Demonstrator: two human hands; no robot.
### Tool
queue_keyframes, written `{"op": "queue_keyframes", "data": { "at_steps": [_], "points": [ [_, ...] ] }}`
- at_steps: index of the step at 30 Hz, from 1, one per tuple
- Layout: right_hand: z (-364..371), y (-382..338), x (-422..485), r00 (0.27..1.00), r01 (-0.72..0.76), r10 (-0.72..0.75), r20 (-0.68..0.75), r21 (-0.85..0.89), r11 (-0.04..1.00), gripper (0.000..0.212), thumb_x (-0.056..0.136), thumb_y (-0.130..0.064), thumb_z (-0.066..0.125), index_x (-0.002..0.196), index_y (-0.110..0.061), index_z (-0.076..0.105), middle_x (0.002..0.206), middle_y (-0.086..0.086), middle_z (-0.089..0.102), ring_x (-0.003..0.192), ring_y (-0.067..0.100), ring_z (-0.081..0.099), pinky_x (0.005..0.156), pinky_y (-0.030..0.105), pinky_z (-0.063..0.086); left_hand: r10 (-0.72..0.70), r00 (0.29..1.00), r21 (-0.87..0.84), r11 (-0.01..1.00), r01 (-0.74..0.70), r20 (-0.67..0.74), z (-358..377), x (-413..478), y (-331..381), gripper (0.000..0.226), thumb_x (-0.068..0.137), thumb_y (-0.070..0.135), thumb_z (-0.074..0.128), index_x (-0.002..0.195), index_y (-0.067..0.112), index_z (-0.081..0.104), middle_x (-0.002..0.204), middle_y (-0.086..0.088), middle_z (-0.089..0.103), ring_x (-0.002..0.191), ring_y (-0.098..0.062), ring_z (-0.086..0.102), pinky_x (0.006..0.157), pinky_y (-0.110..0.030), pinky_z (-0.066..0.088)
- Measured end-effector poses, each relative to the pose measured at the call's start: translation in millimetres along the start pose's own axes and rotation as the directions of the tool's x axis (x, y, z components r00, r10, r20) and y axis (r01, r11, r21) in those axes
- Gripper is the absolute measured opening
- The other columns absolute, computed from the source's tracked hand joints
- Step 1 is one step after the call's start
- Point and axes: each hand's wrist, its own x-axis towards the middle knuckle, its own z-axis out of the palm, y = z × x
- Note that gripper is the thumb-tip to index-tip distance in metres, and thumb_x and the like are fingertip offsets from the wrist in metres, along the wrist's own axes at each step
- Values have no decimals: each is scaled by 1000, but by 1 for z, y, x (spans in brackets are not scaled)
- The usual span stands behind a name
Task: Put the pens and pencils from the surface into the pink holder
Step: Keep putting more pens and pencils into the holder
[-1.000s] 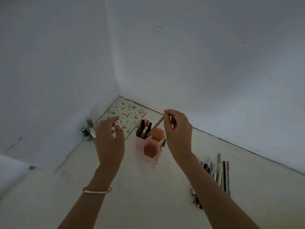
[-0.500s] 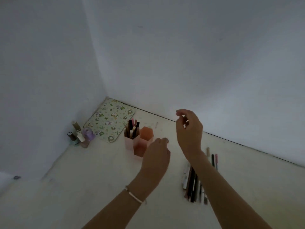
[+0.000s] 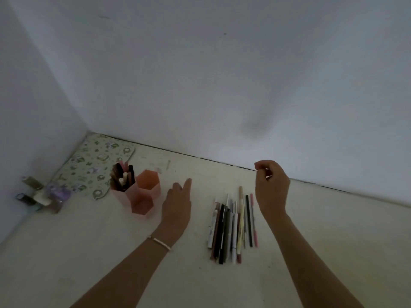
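Hands both empty. Left hand hovers between holder and pile, fingers loosely extended and apart, index pointing away from the person. Right hand is raised just past the pile's far-right end, fingers curled in, thumb and index tips close together; nothing visible between them.

Pile of pens and pencils lies flat on the surface, bunched side by side, long axes running roughly toward and away from the person. It sits just right of the left hand and below-left of the right hand. Right hand looks nearer the far tips, left nearer the near ends; either can reach. A pinch across a barrel from above looks like the natural grab.

Holder stands upright left of the left hand, well apart from the pile. Pink, hexagonal cells. Rear-left cell already has several pens standing in it; the nearer, taller cell looks empty, and I can't tell whether there are more cells behind.

Judgement: most of the job remains, pile is still large.
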Motion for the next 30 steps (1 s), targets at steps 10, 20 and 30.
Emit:
{"op": "queue_keyframes", "data": {
  "at_steps": [10, 20, 30],
  "points": [
    [18, 86, -9, 784, -112, 490, 381, -690, 715, 25, 101, -22, 44, 106, -2, 59, 108, 14, 63, 96, 26, 61, 77, 30, 46, 22, 873, -511, 804, -305, -487, -85, 13, 31, 53, 92, 3, 55, 141, 20, 45, 103, 9, 46, 80, -3, 54, 68, -14, 53],
    [17, 24, 17, 948, -32, 175, 265, -468, 883, 38, 84, -3, 57, 122, -4, 55, 100, 17, 62, 86, 29, 59, 73, 28, 37, -171, 716, -557, 754, -347, -677, -118, -2, -13, 50, 90, 3, 56, 136, 20, 49, 109, 6, 51, 91, 0, 56, 70, -9, 52],
    [57, -142, 13, 992, 3, -55, 115, 413, 911, 36, 82, 2, 60, 113, -15, 61, 74, -1, 60, 60, 5, 52, 59, 14, 46, -426, 537, -595, 782, -187, -728, -116, -18, -98, 53, 90, 3, 54, 137, 25, 44, 113, 2, 49, 92, 6, 53, 72, -9, 52]
  ]
}}
